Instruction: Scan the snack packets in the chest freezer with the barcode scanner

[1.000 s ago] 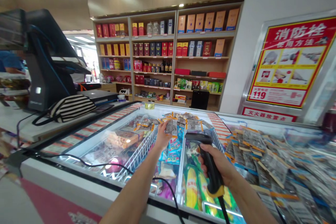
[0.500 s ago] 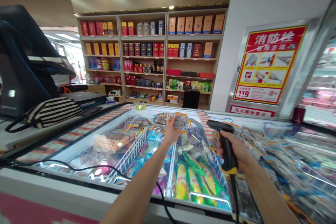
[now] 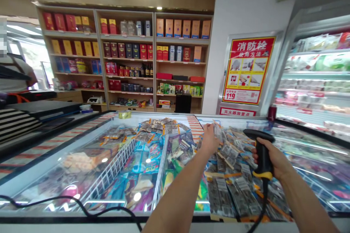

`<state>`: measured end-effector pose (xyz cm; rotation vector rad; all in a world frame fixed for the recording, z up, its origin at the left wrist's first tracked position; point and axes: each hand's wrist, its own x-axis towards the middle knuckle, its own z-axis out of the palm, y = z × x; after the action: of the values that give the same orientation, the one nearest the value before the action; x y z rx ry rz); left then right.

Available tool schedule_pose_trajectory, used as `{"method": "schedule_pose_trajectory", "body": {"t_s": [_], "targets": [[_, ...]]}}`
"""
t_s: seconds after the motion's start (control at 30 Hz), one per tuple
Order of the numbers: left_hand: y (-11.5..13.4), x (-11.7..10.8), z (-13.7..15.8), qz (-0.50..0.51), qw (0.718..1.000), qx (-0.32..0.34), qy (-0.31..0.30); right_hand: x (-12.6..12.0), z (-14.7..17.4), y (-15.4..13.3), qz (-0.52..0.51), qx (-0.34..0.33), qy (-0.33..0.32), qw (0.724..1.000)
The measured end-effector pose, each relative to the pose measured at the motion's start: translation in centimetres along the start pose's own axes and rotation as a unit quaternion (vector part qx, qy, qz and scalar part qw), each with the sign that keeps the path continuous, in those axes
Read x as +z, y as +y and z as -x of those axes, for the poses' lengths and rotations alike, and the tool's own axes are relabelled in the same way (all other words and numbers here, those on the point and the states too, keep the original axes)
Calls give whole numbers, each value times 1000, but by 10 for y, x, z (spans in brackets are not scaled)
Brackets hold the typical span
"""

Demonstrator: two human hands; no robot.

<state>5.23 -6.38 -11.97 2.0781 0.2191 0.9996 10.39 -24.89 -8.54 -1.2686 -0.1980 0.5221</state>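
The left hand reaches out over the big pile of flat packets on top of the freezer. Its grip is pinched on one small packet, which sits up at the fingertips, over the far left part of the pile. It is a bit blurry there, so I can't tell if that packet touches the ones behind it.

The right hand has its grip wrapped around the handle of a black and yellow scanner. The scanner is up in the air over the pile, with its top end pointing left. A black cord hangs down from the bottom.

The packet looks light and thin, and I think it would bend easily. Its shiny plastic may be slippery, so an edge or corner is a good place to pinch, with the flat part left free. It should not break easily. The scanner looks hard and stiff, and likely heavier. The handle is the best place to hold it, and the cord might tug a little.
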Motion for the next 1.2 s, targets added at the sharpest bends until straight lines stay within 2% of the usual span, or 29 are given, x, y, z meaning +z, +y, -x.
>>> {"method": "schedule_pose_trajectory", "body": {"t_s": [0.17, 0.27, 0.33, 0.43, 0.53, 0.63, 0.7, 0.8, 0.87, 0.9, 0.97, 1.07, 1.13, 1.2], "targets": [[3, 19, 6, -25, 999, 29, -12, -11, 5, -4, -4, -6, 17, 1000], [-1, 7, 6, -31, 999, 41, 14, 0, 9, -3, -4, -10, -9, 1000], [-12, -15, 6, -51, 997, 30, 50, 16, 11, -1, -4, -5, -37, 999], [-42, -69, 11, -121, 986, -34, 107, 48, 12, 8, -16, 11, -91, 996], [-80, -131, 28, -267, 942, -148, 137, 85, 11, 21, -22, 27, -137, 990], [-106, -179, 49, -390, 873, -274, 104, 119, 9, 34, -5, 59, -179, 982], [-112, -195, 58, -425, 850, -307, 46, 138, 8, 40, 12, 81, -196, 977], [-105, -201, 62, -445, 855, -263, -38, 165, 8, 48, 25, 91, -211, 973], [-98, -200, 63, -450, 860, -233, -60, 179, 10, 54, 30, 89, -220, 971], [-95, -200, 65, -452, 860, -229, -54, 185, 12, 58, 37, 91, -227, 969], [-93, -202, 70, -458, 855, -245, -6, 193, 16, 66, 55, 98, -234, 966], [-96, -208, 81, -469, 832, -289, 64, 197, 22, 79, 82, 113, -233, 962], [-100, -210, 85, -469, 831, -295, 53, 196, 26, 85, 98, 119, -233, 960], [-104, -209, 85, -462, 846, -267, 22, 193, 29, 89, 115, 119, -237, 957]]}}
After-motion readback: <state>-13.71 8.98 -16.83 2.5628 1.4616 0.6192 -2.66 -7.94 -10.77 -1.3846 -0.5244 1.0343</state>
